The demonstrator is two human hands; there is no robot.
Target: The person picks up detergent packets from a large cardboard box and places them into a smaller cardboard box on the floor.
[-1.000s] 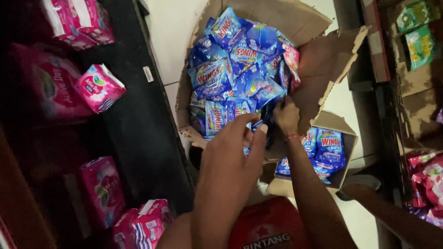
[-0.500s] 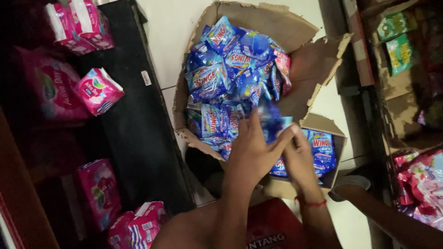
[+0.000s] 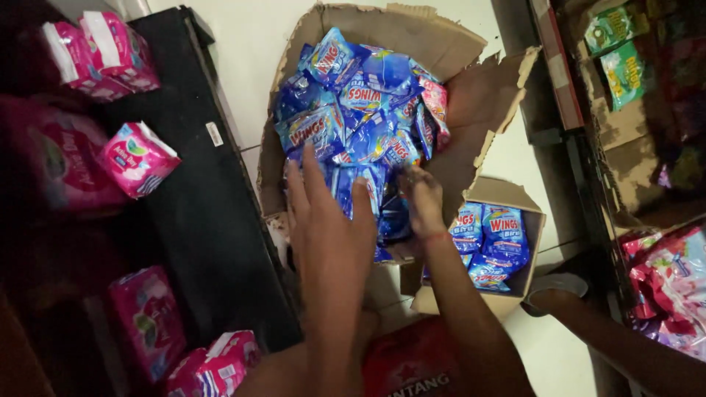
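Hands work inside the big torn cardboard box (image 3: 412, 37) on the floor. Left hand (image 3: 327, 220) lies open and flat, fingers spread, on the blue sachets (image 3: 346, 110) at the near edge of the box. Right hand (image 3: 421, 198) is closed on a few blue sachets there. Packets could slip out through the torn near edge, because the pile is loose and slippery. A smaller box (image 3: 507, 195) stands just beside.
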